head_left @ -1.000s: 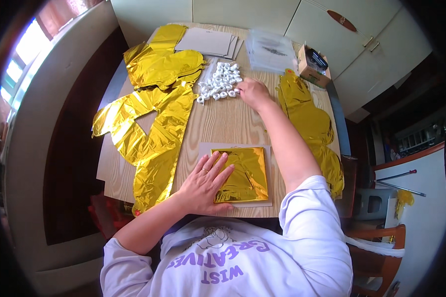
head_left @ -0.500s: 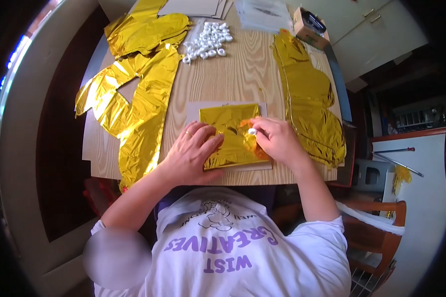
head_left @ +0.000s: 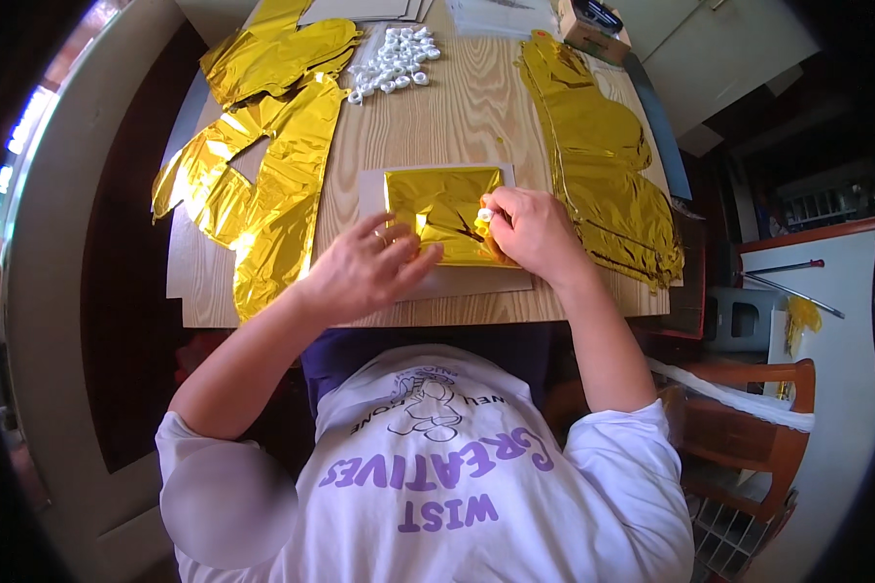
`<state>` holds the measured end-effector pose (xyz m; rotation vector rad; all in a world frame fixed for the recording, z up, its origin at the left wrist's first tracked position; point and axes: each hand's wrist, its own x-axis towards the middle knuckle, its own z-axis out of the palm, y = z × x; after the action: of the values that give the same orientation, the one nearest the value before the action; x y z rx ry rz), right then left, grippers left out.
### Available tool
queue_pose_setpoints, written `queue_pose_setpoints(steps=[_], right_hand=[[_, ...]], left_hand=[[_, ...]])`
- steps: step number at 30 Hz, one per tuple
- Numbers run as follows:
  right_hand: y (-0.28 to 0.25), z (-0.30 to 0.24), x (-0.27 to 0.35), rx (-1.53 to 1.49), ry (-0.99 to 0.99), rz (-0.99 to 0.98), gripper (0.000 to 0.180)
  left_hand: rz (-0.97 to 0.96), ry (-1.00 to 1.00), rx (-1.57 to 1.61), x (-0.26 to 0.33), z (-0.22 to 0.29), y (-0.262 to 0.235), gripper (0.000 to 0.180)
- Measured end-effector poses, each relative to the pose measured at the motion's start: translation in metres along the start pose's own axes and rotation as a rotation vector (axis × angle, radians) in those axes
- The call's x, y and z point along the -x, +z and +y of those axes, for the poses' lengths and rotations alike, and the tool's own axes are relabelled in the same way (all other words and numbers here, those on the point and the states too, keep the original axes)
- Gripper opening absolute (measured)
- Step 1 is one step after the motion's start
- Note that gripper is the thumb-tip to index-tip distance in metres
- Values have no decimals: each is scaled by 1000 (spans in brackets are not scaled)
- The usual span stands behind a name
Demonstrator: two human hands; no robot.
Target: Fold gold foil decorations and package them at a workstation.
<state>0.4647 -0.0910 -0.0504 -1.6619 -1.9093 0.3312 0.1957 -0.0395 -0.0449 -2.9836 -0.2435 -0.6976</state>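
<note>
A folded gold foil balloon point(head_left: 436, 199) lies on a grey card point(head_left: 371, 185) near the table's front edge. My right hand point(head_left: 537, 233) is closed at the foil's right side, its thumb and fingers pinching a small white ring-shaped roll point(head_left: 484, 216). Something yellow shows just under that roll, partly covered by the fingers. Over the lower left of the folded foil hovers my left hand point(head_left: 365, 267), fingers spread and nothing in them; whether its fingertips touch the foil I cannot tell.
Several white rolls point(head_left: 394, 63) lie heaped at the back. Flat gold foil balloons are stacked on the left point(head_left: 287, 165) and on the right point(head_left: 593, 146). Grey cards point(head_left: 360, 10), clear plastic bags point(head_left: 506, 17) and a cardboard box point(head_left: 593, 34) line the far edge. A wooden chair point(head_left: 797, 389) stands at right.
My left hand has lifted off the foil and its fingers have spread. The right hand still pinches the white roll; the orange patch beside it is now mostly out of sight. The view has shifted.
</note>
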Motion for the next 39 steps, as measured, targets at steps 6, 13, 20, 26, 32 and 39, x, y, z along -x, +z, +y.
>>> queue_pose_setpoints(steps=[6, 13, 20, 26, 32, 39], right_hand=[[-8, 4, -1, -240, 201, -83, 15], [-67, -45, 53, -226, 32, 214, 9], [1, -54, 44, -131, 207, 32, 20], [-31, -52, 78, 150, 100, -120, 19], [-83, -57, 43, 7, 217, -139, 18], [2, -1, -24, 195, -182, -274, 60]], left_hand=[[81, -282, 324, 8, -30, 13, 37], [96, -421, 454, -3, -37, -3, 21], [116, -369, 409, -12, -38, -5, 23], [81, -238, 315, -3, -32, 5, 33], [-167, -338, 344, 7, -23, -13, 104], [-318, -490, 443, 17, -15, -28, 128]])
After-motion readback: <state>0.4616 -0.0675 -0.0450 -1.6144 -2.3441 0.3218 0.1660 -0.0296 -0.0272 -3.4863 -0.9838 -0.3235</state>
